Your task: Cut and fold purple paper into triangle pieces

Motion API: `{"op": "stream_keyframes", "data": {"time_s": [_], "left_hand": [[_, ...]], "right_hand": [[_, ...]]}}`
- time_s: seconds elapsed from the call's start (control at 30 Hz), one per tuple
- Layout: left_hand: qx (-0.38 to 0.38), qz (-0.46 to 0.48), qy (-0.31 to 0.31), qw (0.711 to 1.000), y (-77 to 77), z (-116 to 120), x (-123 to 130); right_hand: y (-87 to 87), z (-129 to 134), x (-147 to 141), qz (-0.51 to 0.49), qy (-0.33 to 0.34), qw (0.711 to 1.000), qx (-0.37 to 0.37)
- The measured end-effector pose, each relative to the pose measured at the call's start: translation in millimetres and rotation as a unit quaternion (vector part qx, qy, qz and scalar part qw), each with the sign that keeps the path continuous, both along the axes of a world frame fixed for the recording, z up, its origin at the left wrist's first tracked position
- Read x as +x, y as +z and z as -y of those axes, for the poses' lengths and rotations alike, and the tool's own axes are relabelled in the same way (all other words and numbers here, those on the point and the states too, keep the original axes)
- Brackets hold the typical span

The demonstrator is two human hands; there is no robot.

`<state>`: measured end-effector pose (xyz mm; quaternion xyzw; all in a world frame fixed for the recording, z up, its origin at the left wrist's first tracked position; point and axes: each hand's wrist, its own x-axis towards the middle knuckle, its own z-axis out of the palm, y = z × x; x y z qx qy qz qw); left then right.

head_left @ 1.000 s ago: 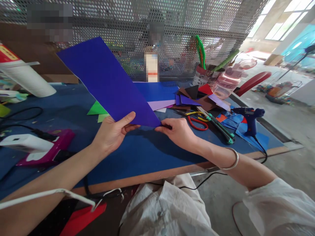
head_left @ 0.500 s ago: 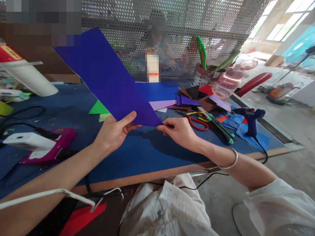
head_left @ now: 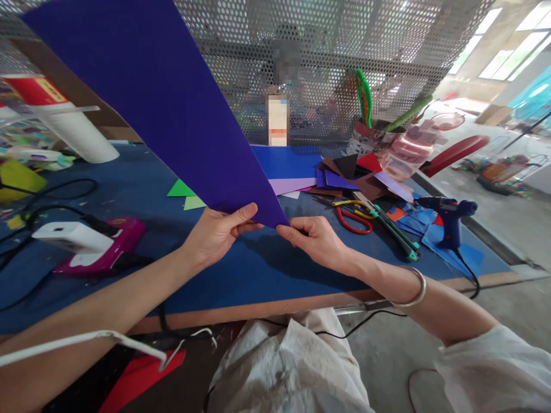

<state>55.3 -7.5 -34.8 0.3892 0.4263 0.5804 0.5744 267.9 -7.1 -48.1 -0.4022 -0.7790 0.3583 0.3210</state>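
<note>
A long dark-blue sheet (head_left: 163, 109) is held up at a slant over the blue tabletop, its far end reaching the top left of the view. My left hand (head_left: 221, 232) grips its lower edge, thumb on top and fingers beneath. At the sheet's pointed near corner, my right hand (head_left: 312, 238) pinches it between thumb and fingers. Behind the sheet lie a green piece (head_left: 179, 188), a blue sheet (head_left: 290, 162) and a lilac strip (head_left: 295, 185).
Right of my hands lie red-handled pliers (head_left: 355, 221), a green cutter (head_left: 398, 235), paper scraps (head_left: 340, 179) and a blue glue gun (head_left: 450, 218). A pink bottle (head_left: 407, 152) stands behind. At left are a magenta power strip (head_left: 129, 235) and a white roll (head_left: 86, 135).
The dark-blue sheet has come nearer and fills more of the upper left. Both hands keep their hold on it. The view has shifted slightly, with the table items appearing further right.
</note>
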Motion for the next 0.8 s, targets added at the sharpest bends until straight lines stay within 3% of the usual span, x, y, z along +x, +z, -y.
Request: {"op": "stream_keyframes", "data": {"time_s": [0.17, 0.3, 0.43, 0.67, 0.8], "left_hand": [[-0.01, -0.025, -0.027, 0.999, -1.3, 1.8, -1.3], [-0.041, -0.073, -0.102, 0.991, -5.1, 8.4, 2.8], [-0.051, -0.113, -0.128, 0.984, -8.3, 12.0, 4.2], [0.009, -0.097, -0.032, 0.995, -6.1, 4.9, -2.1], [0.016, -0.088, -0.022, 0.996, -3.0, 3.8, -3.8]], "right_hand": [[0.9, -0.1, 0.0, 0.019, -0.006, 0.998, 0.051], [3.8, -0.5, -0.7, -0.066, -0.042, 0.995, 0.058], [1.5, -4.4, -1.0, -0.102, -0.061, 0.991, 0.055], [-1.7, -10.0, 1.1, -0.134, -0.092, 0.986, 0.033], [-1.4, -9.4, 1.1, -0.137, -0.093, 0.986, 0.023]]}}
